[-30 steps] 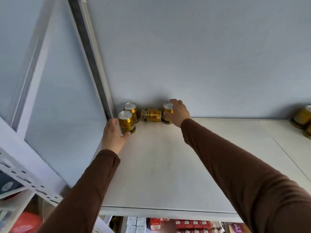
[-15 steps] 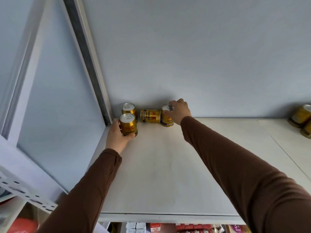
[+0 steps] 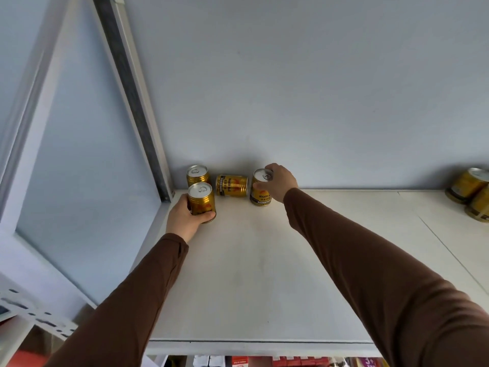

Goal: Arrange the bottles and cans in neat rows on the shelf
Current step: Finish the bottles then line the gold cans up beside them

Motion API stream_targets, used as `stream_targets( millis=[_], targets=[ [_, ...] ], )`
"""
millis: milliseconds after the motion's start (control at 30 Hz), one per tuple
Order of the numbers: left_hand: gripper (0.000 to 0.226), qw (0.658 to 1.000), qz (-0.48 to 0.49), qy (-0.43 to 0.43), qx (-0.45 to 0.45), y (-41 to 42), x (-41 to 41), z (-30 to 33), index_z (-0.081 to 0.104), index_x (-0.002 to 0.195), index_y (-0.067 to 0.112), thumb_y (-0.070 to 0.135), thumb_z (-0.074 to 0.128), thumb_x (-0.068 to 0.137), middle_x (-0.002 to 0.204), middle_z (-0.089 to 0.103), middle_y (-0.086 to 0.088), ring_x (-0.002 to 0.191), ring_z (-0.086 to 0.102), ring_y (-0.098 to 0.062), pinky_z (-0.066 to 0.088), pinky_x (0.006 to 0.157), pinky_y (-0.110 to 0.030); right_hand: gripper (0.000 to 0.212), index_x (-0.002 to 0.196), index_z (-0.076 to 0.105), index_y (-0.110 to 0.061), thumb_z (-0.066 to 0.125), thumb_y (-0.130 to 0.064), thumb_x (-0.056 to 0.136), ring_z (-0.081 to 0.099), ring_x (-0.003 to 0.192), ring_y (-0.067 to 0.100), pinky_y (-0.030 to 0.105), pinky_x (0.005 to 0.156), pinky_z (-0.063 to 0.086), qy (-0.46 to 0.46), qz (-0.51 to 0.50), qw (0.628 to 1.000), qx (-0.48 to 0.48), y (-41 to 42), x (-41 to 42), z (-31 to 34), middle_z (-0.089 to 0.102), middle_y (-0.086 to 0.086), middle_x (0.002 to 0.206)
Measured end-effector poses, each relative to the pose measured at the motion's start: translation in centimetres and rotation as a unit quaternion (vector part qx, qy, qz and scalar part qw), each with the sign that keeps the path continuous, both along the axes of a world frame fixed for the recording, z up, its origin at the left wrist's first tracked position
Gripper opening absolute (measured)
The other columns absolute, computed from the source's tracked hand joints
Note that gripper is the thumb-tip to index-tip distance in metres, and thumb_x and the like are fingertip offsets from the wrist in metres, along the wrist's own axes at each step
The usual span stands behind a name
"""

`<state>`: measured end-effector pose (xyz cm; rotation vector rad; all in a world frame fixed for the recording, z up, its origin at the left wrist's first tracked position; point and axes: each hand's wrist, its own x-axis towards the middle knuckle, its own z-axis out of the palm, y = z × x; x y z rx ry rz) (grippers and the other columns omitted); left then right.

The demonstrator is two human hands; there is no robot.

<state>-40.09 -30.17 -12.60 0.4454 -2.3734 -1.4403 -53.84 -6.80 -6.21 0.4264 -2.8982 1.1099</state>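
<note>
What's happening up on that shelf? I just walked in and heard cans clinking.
A person is lining up gold cans at the back left corner of a white shelf. The left hand grips an upright front can, with another upright can behind it. The right hand holds a third upright can. Between them one can lies on its side. More cans sit far right.

A: Layout on the shelf (image 3: 251,274)?
B: Four cans mid-frame at the back wall. Rear can (image 3: 198,175) in the corner, front can (image 3: 201,202) before it, tipped can (image 3: 232,185) to their right, upright can (image 3: 260,188) right of that.
A: Elsewhere?
B: Two more cans (image 3: 469,190) at the right edge of the frame.
</note>
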Motion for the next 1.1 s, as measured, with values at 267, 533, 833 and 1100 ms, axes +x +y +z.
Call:
stream_targets(
  millis=[267,533,833,1100],
  targets=[
    [0.079,0.996,-0.075,0.04,-0.023,6.9,-1.1,2.4,0.052,0.135,0.025,0.04,0.089,0.067,0.118,0.06,0.008,0.104,0.057,-0.013,0.044,0.086,-0.028,0.055,0.118,0.056,-0.022,0.076,-0.046,0.074,0.058,0.096,0.016,0.027,0.072,0.043,0.026,-0.037,0.996,-0.074,5.3,2.8,2.0,0.059,-0.003,0.11],
    [0.064,0.981,-0.188,0.038,-0.012,18.1,-2.7,2.5,0.059,0.123,0.02,0.034,0.089,0.068,0.111,0.065,0.005,0.099,0.061,-0.013,0.043,0.073,-0.016,0.054,0.12,0.058,-0.021,0.076,-0.045,0.076,0.059,0.094,0.017,0.029,0.072,0.047,0.046,-0.124,0.987,-0.092,16.8,7.4,3.0,0.059,-0.002,0.109],
    [0.058,0.962,-0.27,0.03,-0.024,35.6,-2.8,2.6,0.058,0.115,0.023,0.029,0.09,0.067,0.108,0.066,0.003,0.091,0.062,-0.011,0.047,0.078,-0.026,0.061,0.124,0.058,-0.021,0.077,-0.051,0.074,0.061,0.099,0.018,0.037,0.081,0.055,0.055,-0.196,0.977,-0.055,34.5,11.4,3.0,0.063,-0.002,0.112],
    [0.06,0.962,-0.273,0.011,-0.008,51.8,-2.6,2.5,0.057,0.111,0.024,0.035,0.091,0.062,0.106,0.066,0.003,0.098,0.063,-0.018,0.052,0.088,-0.038,0.061,0.122,0.057,-0.023,0.079,-0.052,0.073,0.059,0.095,0.016,0.036,0.078,0.054,0.045,-0.192,0.98,-0.03,50.3,12.2,2.6,0.063,-0.004,0.109]
  ],
)
